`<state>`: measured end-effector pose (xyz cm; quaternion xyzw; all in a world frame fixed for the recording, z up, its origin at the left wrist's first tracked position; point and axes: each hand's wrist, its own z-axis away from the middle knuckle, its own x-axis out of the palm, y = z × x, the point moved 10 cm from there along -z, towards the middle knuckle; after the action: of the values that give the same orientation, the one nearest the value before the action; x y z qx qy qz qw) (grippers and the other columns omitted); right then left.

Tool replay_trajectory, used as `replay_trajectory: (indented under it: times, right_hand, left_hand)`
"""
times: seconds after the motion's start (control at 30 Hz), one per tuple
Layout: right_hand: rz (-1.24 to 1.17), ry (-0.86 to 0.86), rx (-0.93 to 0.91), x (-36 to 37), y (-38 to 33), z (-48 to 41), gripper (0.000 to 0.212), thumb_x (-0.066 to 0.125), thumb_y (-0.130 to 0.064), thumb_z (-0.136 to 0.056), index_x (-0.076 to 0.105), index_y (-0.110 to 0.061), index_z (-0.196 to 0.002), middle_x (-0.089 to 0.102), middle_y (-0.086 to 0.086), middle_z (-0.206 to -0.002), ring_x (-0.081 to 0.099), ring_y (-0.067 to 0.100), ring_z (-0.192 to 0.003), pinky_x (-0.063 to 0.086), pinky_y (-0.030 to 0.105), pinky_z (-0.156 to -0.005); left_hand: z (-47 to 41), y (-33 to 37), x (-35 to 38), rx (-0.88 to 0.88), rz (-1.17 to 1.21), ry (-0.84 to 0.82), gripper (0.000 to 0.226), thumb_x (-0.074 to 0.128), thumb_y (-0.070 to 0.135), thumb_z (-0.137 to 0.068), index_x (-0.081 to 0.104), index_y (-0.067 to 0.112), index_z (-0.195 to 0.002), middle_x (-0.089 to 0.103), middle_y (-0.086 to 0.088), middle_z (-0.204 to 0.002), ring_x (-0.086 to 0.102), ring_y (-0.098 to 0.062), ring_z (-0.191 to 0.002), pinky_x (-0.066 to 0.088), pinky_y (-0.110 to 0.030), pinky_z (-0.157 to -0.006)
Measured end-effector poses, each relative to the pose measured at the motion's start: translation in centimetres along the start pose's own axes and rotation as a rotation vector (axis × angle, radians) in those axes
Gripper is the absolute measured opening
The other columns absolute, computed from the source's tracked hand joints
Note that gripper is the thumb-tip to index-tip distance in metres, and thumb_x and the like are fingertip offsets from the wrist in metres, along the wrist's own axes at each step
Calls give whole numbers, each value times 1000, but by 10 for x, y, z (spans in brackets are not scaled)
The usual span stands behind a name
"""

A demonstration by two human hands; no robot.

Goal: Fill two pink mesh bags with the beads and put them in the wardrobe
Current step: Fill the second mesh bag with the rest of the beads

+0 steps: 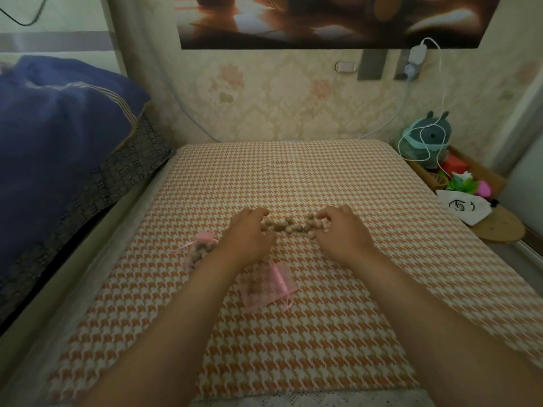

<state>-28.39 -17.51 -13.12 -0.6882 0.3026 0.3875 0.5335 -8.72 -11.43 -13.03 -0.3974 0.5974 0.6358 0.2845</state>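
Observation:
A loose heap of tan wooden beads (289,226) lies on the orange houndstooth tabletop (293,177). My left hand (248,235) cups the heap's left end, its curled fingers touching beads. My right hand (342,230) does the same at the right end. A pink mesh bag holding beads (201,249) lies just left of my left wrist. A second pink mesh bag (266,286), flat with a ribbon, lies between my forearms. Whether either hand holds any bead is hidden by the fingers.
A blue blanket (58,127) on a patterned cushion is piled on the left. At the right a side shelf holds a grey plush toy (426,139), a white cable, colourful items and a white pouch (465,208). A floral wall lies behind the table.

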Motion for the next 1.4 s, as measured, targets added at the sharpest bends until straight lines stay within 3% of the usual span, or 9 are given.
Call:
replay_trajectory:
  times: [0.07, 0.2, 0.37, 0.53, 0.67, 0.77, 1.03, 1.23, 1.4]
  right_hand:
    - [59, -4, 15, 4, 8, -10, 53, 61, -27, -89, 51, -25, -140, 41, 4, -146, 43, 26, -130, 46, 37, -94]
    - [4, -157, 10, 28, 15, -24, 80, 58, -35, -88, 21, -31, -159, 12, 7, -168, 7, 30, -154, 17, 50, -124]
    - [-47, -281, -92, 58, 6, -38, 90, 61, -49, -81, 19, -33, -159, 16, 6, -167, 11, 29, -153, 18, 51, -123]
    - [-129, -259, -243, 69, -19, -36, 47, 57, -26, -84, 63, -19, -130, 51, 7, -136, 42, 27, -128, 36, 40, -112]
    - [-149, -235, -285, 63, -22, -25, 35, 57, -9, -85, 66, -8, -119, 58, 10, -121, 55, 26, -112, 47, 39, -101]
    - [-156, -215, -302, 53, -19, -5, 45, 60, -6, -92, 56, -8, -137, 51, 8, -138, 50, 22, -125, 39, 30, -111]
    - [-212, -242, -224, 34, 4, 36, 55, 66, -11, -90, 50, -9, -143, 39, 4, -149, 48, 23, -131, 39, 29, -112]
    - [-137, -275, -228, 41, 1, 46, 92, 61, -35, -89, 7, -17, -162, 3, 0, -168, 7, 23, -155, 19, 43, -125]
    - [79, -255, -313, 48, -15, 38, 94, 61, -53, -87, 14, -24, -162, 2, 4, -169, 2, 25, -155, 14, 43, -123]
  left_hand:
    - [-12, -2, 12, -31, -57, -43, 67, 58, 37, -97, 30, 22, -156, 29, -9, -159, 21, -31, -148, 28, -45, -117]
    - [-33, 1, 36, -33, -87, -128, 85, 61, 47, -91, 17, 22, -160, 18, -7, -165, 11, -32, -152, 24, -49, -121]
    - [-50, 6, 62, 31, 24, -202, 92, 68, 45, -86, 19, 22, -159, 26, -8, -162, 26, -31, -148, 32, -49, -118]
    - [-52, 27, 61, 197, 109, -139, 37, 59, 9, -87, 60, 12, -123, 65, -10, -119, 61, -28, -107, 50, -40, -93]
    - [-36, 39, 63, 231, 149, -192, 54, 52, -6, -88, 52, 12, -139, 55, 2, -133, 53, -18, -123, 41, -27, -103]
    - [-22, 48, 66, 215, 149, -245, 61, 50, -6, -88, 47, 16, -145, 55, -4, -139, 52, -22, -127, 41, -27, -102]
    - [17, 77, 76, 225, 94, -295, 65, 56, 0, -89, 41, 23, -149, 56, -4, -142, 54, -21, -126, 43, -27, -101]
    - [17, 57, 56, 201, -34, -231, 81, 69, 15, -88, 27, 15, -157, 43, -8, -154, 42, -23, -140, 35, -26, -108]
    - [11, 40, 51, 135, -58, -265, 71, 67, 16, -86, 41, 13, -151, 50, -11, -145, 50, -24, -130, 42, -27, -102]
